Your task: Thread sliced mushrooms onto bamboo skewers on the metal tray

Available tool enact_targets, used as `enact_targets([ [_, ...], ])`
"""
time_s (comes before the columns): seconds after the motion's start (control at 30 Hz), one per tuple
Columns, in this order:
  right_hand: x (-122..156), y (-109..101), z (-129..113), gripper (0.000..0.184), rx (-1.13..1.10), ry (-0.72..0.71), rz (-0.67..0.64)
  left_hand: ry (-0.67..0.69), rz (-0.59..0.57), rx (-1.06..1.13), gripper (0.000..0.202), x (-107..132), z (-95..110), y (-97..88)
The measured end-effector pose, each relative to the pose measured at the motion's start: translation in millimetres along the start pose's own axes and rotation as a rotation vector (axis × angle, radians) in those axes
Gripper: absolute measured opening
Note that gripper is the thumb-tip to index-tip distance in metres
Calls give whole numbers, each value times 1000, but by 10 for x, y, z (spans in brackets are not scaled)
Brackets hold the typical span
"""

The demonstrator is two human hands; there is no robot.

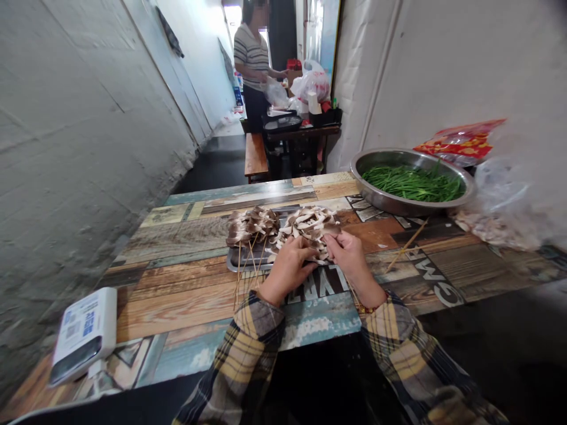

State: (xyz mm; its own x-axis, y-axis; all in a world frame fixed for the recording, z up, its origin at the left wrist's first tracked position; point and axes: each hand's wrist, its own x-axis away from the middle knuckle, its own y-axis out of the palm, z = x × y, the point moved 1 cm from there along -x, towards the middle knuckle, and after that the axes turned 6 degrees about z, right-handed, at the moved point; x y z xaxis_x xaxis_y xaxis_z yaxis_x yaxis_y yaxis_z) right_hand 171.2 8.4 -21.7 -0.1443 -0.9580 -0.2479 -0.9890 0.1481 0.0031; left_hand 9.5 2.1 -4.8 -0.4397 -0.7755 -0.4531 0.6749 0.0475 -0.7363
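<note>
Grey-brown oyster mushrooms (pixel 310 221) lie heaped at the right of a metal tray (pixel 231 260). My left hand (pixel 290 264) is at the heap's near edge, its fingers curled on a mushroom, their tips partly hidden. Close beside it, my right hand (pixel 352 260) is closed in a pinch at a mushroom cap. A thin bamboo skewer (pixel 353 294) runs out below that hand toward me, and its upper part is hidden. Threaded mushroom skewers (pixel 252 224) are stacked at the tray's left, with their bare sticks pointing toward me.
A steel basin (pixel 414 206) of green chives (pixel 407 182) stands at the back right, beside plastic bags (pixel 502 189). Loose bamboo skewers (pixel 407 244) lie right of my hands. A white payment device (pixel 84 330) is at the front left. Another person (pixel 252 59) stands at a farther table.
</note>
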Motion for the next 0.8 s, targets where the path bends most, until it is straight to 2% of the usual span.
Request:
enact_targets([
  [0.07, -4, 5, 11, 36, 5, -4, -1, -13, 16, 18, 11, -10, 1, 27],
  [0.17, -9, 8, 44, 38, 29, -20, -8, -184, 190, 156, 8, -26, -63, 13],
  [0.27, -5, 7, 76, 39, 49, -34, -18, -453, 398, 459, 12, -18, -145, -56],
  [0.37, 17, 10, 82, 39, 47, -32, -45, -633, 477, 772, 20, 6, -181, -127],
  [0.47, 55, 19, 61, 38, 49, -15, -97, -688, 496, 1010, 25, 17, -181, -169],
  [0.57, 100, 35, 26, 37, 84, 12, -212, -721, 529, 1145, 28, 14, -187, -181],
  [0.7, 143, 60, -30, 34, 209, -31, -368, -719, 575, 1148, 29, 3, -207, -185],
  [0.8, 149, 72, -60, 34, 275, -88, -391, -699, 576, 1106, 28, 4, -216, -187],
])
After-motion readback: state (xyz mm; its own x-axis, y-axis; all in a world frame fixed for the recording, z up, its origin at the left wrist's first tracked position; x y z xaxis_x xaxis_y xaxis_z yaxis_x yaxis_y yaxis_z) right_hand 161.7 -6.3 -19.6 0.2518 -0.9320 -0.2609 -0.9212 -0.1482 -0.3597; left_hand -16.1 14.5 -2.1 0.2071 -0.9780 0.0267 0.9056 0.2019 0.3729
